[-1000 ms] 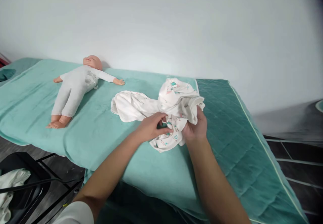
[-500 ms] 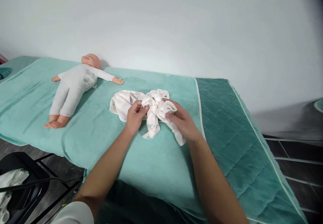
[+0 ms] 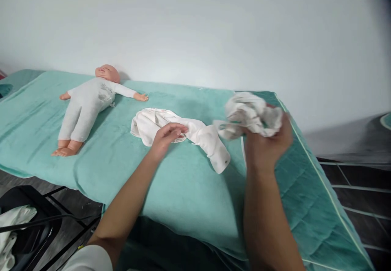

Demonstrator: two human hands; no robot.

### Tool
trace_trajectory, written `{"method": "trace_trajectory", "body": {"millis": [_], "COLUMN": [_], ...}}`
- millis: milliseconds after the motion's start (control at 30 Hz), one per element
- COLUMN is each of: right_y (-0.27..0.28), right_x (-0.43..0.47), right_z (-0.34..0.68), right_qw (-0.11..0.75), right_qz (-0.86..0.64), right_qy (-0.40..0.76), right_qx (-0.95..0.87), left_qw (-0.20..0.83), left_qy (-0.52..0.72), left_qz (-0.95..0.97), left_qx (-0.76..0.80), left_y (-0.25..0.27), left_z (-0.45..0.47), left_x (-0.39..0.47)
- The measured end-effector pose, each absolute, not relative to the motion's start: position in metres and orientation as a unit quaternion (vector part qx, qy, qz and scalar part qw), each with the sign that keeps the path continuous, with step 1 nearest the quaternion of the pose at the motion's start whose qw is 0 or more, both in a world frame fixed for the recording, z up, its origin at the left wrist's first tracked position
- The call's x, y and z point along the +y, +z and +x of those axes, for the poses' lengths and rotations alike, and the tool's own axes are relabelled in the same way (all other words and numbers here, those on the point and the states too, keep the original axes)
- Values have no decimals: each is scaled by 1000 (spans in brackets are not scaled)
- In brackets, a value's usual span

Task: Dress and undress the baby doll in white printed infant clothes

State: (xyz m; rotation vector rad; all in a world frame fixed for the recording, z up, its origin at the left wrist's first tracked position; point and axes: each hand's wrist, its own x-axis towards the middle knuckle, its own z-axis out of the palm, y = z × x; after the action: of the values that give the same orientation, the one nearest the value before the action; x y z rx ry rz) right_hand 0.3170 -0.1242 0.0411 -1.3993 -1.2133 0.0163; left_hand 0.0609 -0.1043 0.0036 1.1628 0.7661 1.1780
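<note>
My right hand (image 3: pixel 270 140) is raised over the right part of the bed, closed around a bunched white cloth (image 3: pixel 253 114) with small coloured marks, slightly blurred. A white baby garment (image 3: pixel 210 140) lies crumpled on the green cover, one sleeve-like end pointing right and towards me. Over its middle is my left hand (image 3: pixel 166 138), open, fingers stretched to the right; whether it presses on the fabric I cannot tell. A baby doll (image 3: pixel 88 104) in a white suit lies on its back at the left, arms spread.
The light green cover (image 3: pixel 183 193) lies over a darker quilted one (image 3: pixel 305 206). A white wall (image 3: pixel 195 31) runs behind the bed. At lower left stands a black chair (image 3: pixel 30 197) with white cloths (image 3: pixel 18 216) on it.
My right hand has lifted the bunched cloth off the garment and carried it right. My left hand has let go of the cloth and its fingers have straightened.
</note>
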Motion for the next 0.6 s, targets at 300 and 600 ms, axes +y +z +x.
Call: {"method": "trace_trajectory", "body": {"millis": [300,600], "right_y": [7,24], "right_x": [-121,-152], "right_z": [394,383], "right_qw": [167,263], "right_qz": [-825,-828], "right_qy": [131,71], "right_qx": [-524,-491], "left_qw": [431,460], "left_qy": [537,533], "left_qz": [570,550], "left_qx": [449,449], "left_y": [-9,-16], "left_z": [68,70], "left_x": [-99,-84]}}
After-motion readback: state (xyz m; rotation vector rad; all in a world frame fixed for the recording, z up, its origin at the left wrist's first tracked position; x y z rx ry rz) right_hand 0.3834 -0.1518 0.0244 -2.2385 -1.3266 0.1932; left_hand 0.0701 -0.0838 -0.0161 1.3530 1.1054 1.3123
